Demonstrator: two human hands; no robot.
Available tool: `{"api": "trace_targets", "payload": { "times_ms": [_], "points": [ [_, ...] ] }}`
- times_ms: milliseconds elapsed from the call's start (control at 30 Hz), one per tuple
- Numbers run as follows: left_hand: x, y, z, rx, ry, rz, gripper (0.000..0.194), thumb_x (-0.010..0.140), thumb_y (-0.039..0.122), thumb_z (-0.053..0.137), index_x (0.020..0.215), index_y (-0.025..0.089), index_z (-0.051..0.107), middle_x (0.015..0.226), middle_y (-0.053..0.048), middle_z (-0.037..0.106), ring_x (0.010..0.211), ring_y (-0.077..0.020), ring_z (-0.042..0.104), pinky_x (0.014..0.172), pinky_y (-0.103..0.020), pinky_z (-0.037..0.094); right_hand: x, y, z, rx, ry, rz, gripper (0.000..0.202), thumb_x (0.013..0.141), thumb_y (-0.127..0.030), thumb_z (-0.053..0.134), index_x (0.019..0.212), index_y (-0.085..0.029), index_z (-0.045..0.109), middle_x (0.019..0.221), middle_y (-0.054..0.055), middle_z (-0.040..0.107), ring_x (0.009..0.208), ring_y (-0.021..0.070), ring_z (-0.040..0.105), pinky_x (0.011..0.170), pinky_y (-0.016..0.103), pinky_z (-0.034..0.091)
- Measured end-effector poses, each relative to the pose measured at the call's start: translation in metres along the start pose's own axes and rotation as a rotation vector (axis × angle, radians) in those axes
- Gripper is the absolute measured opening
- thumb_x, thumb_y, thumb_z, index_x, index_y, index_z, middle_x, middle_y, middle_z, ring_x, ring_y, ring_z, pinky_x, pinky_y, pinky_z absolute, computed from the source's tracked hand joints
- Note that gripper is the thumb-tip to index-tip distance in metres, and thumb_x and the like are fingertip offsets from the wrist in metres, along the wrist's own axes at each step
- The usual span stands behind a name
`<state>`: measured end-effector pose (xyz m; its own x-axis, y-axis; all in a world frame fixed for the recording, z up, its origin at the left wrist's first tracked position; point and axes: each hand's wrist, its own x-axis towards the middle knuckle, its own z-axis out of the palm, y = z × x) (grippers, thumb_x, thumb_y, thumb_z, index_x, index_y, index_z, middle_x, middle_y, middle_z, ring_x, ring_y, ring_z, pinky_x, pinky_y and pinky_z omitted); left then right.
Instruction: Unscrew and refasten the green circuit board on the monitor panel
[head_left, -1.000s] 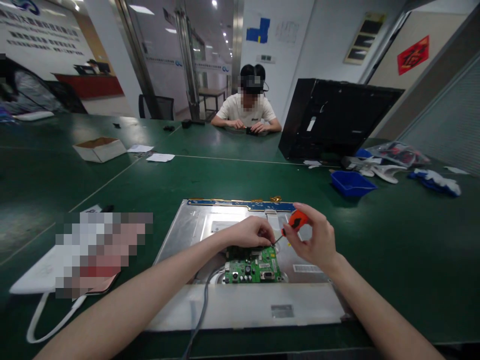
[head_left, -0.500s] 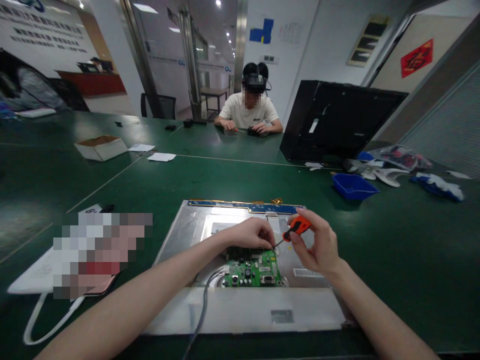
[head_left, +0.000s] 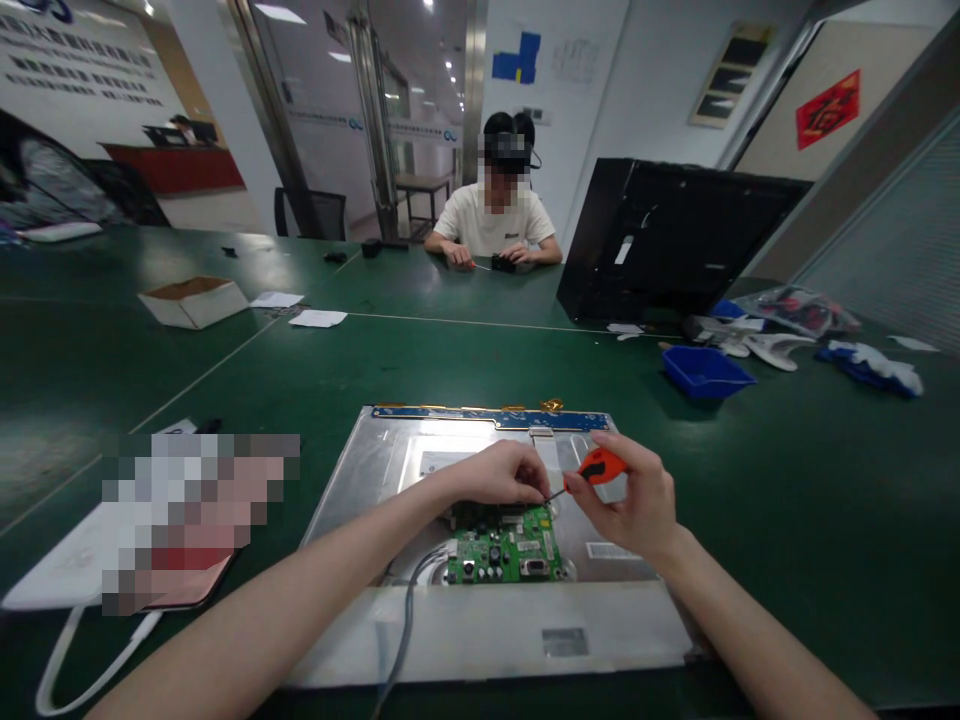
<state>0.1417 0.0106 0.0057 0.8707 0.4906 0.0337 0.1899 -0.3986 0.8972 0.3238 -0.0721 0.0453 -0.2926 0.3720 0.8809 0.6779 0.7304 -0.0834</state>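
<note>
An orange and black screwdriver is gripped between the thumb and fingers of my right hand. Its thin shaft points left and down, with the tip at the top right corner of a green circuit board. Beside the tip, my left hand has its fingers pinched together; anything between them is too small to make out. The board lies on a silver metal panel that carries a blue circuit strip along its far edge. A grey cable runs from the board's left side toward me.
On the left lie a pale device with a white cable and a cardboard box. A blue tray and a black monitor are at the right. Across the table sits a person with a small tool.
The screwdriver's handle has turned in my right hand, and those fingers have shifted slightly. My left hand stays pinched by the tip. The whole view has moved a little.
</note>
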Motion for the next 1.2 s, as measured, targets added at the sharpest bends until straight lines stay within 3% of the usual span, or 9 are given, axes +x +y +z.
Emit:
{"api": "trace_targets", "payload": {
  "times_ms": [100, 267, 433, 733, 1067, 1200],
  "points": [
    [-0.001, 0.002, 0.001, 0.010, -0.005, -0.001, 0.009, 0.075, 0.012, 0.071, 0.083, 0.014, 0.071, 0.076, 0.000, 0.063, 0.069, -0.0118, 0.057, 0.064, -0.021, 0.044, -0.001, 0.001, 0.001, 0.038, -0.017, 0.032, 0.060, 0.086, -0.019, 0.064, 0.140, -0.023, 0.039, 0.074, -0.003, 0.061, 0.054, 0.0137, 0.061, 0.048, 0.024, 0.051],
    [-0.002, 0.003, 0.005, 0.050, 0.021, 0.007, 0.008, 0.074, 0.012, 0.071, 0.082, 0.013, 0.071, 0.079, -0.001, 0.064, 0.070, -0.0130, 0.058, 0.065, -0.023, 0.044, -0.009, 0.007, 0.002, 0.116, -0.038, 0.134, 0.054, 0.088, -0.025, 0.059, 0.138, -0.023, 0.038, 0.086, 0.001, 0.061, 0.064, 0.0161, 0.062, 0.059, 0.032, 0.053],
    [-0.005, 0.004, 0.008, 0.084, 0.039, 0.006, 0.009, 0.076, 0.011, 0.068, 0.084, 0.013, 0.072, 0.079, -0.002, 0.065, 0.070, -0.0132, 0.058, 0.065, -0.023, 0.044, -0.013, 0.008, 0.005, 0.192, -0.022, 0.209, 0.051, 0.089, -0.021, 0.055, 0.136, -0.022, 0.038, 0.088, 0.002, 0.061, 0.070, 0.0174, 0.063, 0.065, 0.036, 0.053],
    [-0.006, 0.005, 0.007, 0.068, 0.029, 0.000, 0.012, 0.076, 0.009, 0.066, 0.085, 0.011, 0.073, 0.076, -0.003, 0.067, 0.069, -0.0140, 0.060, 0.065, -0.023, 0.045, -0.011, 0.009, 0.004, 0.174, -0.018, 0.214, 0.053, 0.087, -0.018, 0.058, 0.136, -0.023, 0.039, 0.086, 0.001, 0.062, 0.069, 0.0165, 0.064, 0.060, 0.030, 0.054],
    [-0.005, 0.007, 0.005, 0.105, 0.003, -0.019, 0.010, 0.076, 0.009, 0.067, 0.083, 0.012, 0.074, 0.077, -0.002, 0.068, 0.070, -0.0131, 0.060, 0.067, -0.021, 0.045, -0.016, 0.006, 0.003, 0.168, -0.031, 0.153, 0.054, 0.087, -0.018, 0.061, 0.136, -0.022, 0.040, 0.087, 0.002, 0.063, 0.069, 0.0173, 0.064, 0.066, 0.034, 0.054],
    [-0.004, 0.008, 0.004, 0.129, -0.011, -0.020, 0.012, 0.076, 0.008, 0.067, 0.084, 0.014, 0.074, 0.077, -0.001, 0.068, 0.070, -0.0125, 0.059, 0.066, -0.020, 0.044, -0.018, 0.004, 0.002, 0.147, -0.031, 0.163, 0.055, 0.086, -0.017, 0.063, 0.136, -0.022, 0.042, 0.084, 0.001, 0.062, 0.064, 0.0160, 0.064, 0.061, 0.031, 0.055]
  ]
}}
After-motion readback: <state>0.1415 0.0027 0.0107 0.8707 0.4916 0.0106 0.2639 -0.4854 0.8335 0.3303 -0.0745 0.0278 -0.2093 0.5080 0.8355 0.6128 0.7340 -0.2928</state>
